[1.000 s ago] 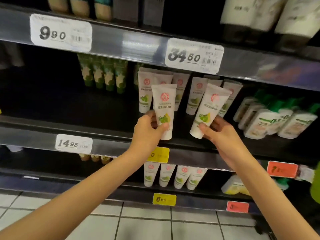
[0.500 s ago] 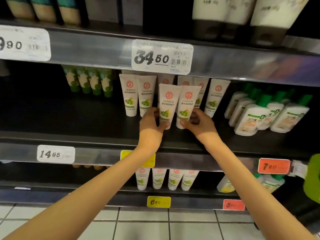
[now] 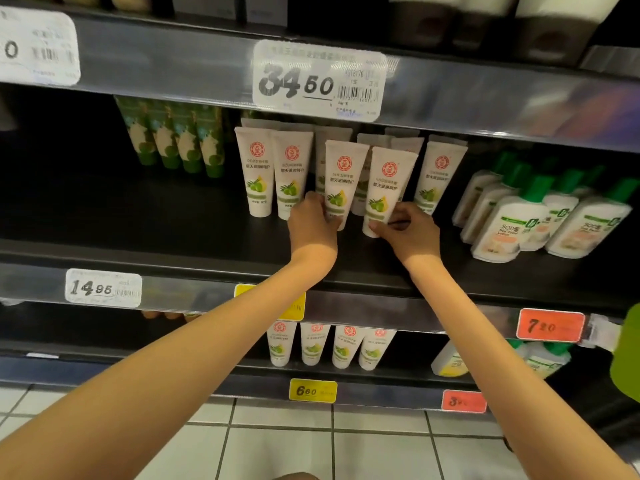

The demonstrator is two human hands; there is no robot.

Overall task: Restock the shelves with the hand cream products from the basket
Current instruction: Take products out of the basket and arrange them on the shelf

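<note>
Left hand (image 3: 313,225) closed on left tube (image 3: 341,183), right hand (image 3: 407,230) on right tube (image 3: 384,190), front of white-tube row (image 3: 258,171). Best seated upright, labels forward.

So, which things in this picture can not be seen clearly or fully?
- Yellow price tag, head view: the left forearm covers the number.
- White price tag at top left: the left edge cuts it off; only a 0 shows.
- Red price tag on the lowest rail: digits too blurred.
- Basket: outside the view.
- Back tubes: labels hidden by the front tubes.
</note>
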